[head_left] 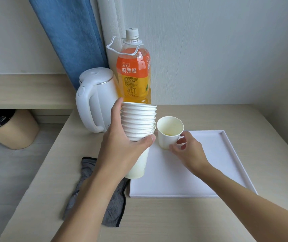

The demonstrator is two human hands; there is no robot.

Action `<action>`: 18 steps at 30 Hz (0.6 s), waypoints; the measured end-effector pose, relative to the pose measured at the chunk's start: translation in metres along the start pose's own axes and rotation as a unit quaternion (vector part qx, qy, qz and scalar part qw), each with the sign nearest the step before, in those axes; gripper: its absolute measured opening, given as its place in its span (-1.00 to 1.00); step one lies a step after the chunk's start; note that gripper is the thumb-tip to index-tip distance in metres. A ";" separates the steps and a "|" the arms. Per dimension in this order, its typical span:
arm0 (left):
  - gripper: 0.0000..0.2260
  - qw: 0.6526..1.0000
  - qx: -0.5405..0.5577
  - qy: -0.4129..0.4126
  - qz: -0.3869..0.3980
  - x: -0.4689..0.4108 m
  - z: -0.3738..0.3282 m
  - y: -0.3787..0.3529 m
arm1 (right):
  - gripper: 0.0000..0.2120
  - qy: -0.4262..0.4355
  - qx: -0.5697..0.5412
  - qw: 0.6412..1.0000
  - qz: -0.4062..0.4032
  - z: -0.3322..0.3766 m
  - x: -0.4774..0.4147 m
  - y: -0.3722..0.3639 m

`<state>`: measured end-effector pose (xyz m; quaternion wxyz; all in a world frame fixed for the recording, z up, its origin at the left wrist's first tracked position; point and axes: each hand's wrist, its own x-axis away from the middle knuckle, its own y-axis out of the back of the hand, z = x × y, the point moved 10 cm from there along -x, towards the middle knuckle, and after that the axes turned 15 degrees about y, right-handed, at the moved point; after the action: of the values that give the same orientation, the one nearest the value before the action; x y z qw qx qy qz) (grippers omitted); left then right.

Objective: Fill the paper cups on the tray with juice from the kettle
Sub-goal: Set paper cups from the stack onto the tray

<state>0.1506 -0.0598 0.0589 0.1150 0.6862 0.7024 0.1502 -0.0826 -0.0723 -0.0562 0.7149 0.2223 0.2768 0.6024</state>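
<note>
left hand point(122, 145) grip wraps the cup stack point(138, 126), held above the tray point(209, 163) corner | right hand point(186, 147) pinches a cup point(169, 132) low, at the tray's far left | kettle point(96, 100) behind on table | risk: that low pinch could tip the cup, or the stack slips loose

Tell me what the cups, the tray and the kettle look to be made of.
Stack of cups in the left hand and the single cup in the right hand: matte white paper, rolled rims. Tray: smooth matte white, probably plastic or coated board. Kettle: glossy white plastic shell, metal band under the lid.
</note>
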 end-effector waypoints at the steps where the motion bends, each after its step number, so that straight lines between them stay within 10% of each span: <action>1: -0.10 1.000 0.000 0.002 0.001 0.000 0.000 0.000 | -0.58 -0.001 0.002 1.000 -0.003 0.000 0.000 0.000; 18: -0.08 1.000 0.001 0.011 0.003 0.002 -0.001 -0.002 | -0.64 0.000 0.071 0.997 0.001 -0.002 -0.005 -0.003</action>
<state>0.1481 -0.0580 0.0589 0.1062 0.6868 0.7017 0.1568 -0.0821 -0.0782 -0.0588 0.6968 0.2725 0.3192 0.5817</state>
